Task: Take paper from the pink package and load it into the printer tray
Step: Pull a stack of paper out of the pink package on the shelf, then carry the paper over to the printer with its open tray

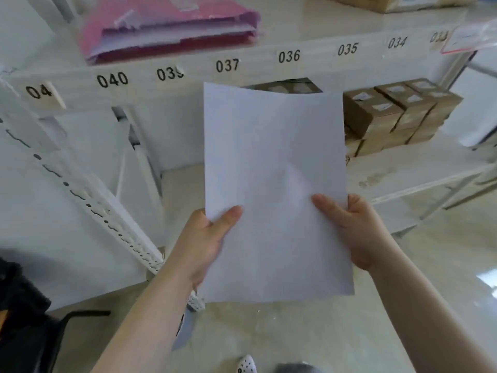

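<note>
I hold a thin stack of white paper [274,168] upright in front of me with both hands. My left hand [207,238] grips its lower left edge, thumb on the front. My right hand [355,232] grips the lower right edge, thumb also on the front. The pink package [166,25] lies torn open on the upper shelf at the top left, with white sheets showing at its open end. No printer or tray is in view.
A white shelf unit [242,63] carries number labels from 034 to 040. Several brown cardboard boxes [395,114] sit on the lower shelf at right. A perforated white upright [88,200] slants at left. A dark object [24,305] is at the lower left.
</note>
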`<state>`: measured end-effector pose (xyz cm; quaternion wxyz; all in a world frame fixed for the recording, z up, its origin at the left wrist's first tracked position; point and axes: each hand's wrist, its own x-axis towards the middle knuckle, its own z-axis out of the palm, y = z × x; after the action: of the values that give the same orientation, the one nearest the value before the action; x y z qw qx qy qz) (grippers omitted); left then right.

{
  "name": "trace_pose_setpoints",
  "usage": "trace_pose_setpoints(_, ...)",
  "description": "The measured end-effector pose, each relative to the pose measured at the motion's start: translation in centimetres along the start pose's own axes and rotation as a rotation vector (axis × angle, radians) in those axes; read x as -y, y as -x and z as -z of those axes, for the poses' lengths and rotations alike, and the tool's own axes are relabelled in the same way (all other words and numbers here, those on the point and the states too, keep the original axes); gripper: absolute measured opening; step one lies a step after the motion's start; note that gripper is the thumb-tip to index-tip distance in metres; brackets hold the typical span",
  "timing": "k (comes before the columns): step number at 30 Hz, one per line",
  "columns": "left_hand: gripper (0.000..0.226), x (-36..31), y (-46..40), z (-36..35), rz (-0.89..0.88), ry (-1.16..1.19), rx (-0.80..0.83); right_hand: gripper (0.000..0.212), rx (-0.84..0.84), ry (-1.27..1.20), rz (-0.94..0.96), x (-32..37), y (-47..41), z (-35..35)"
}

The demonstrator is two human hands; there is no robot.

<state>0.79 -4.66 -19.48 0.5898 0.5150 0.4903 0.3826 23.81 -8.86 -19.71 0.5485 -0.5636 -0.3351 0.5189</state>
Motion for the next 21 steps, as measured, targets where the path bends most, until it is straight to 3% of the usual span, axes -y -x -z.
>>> trace_pose_setpoints(4, 0.015, 2.0, -1.1, -5.2, 0.063, -0.04, 0.129, 0.033, -0.143, -0.057, -0.04, -1.8, 2.5, 5.1)
trace_pose_setpoints(10, 0.013, 4.6, -1.2, -15.8, 0.157, -0.12, 0.365, 0.014, -0.4, -0.147, -0.076, -4.7, 7.9, 15.2)
trace_pose_setpoints(21, 0.019, 13.4, 8.8, -44.3, 0.355, -0.267, 0.791, 0.02, -0.874, -0.278, -0.223, -13.3, 24.7, 38.9)
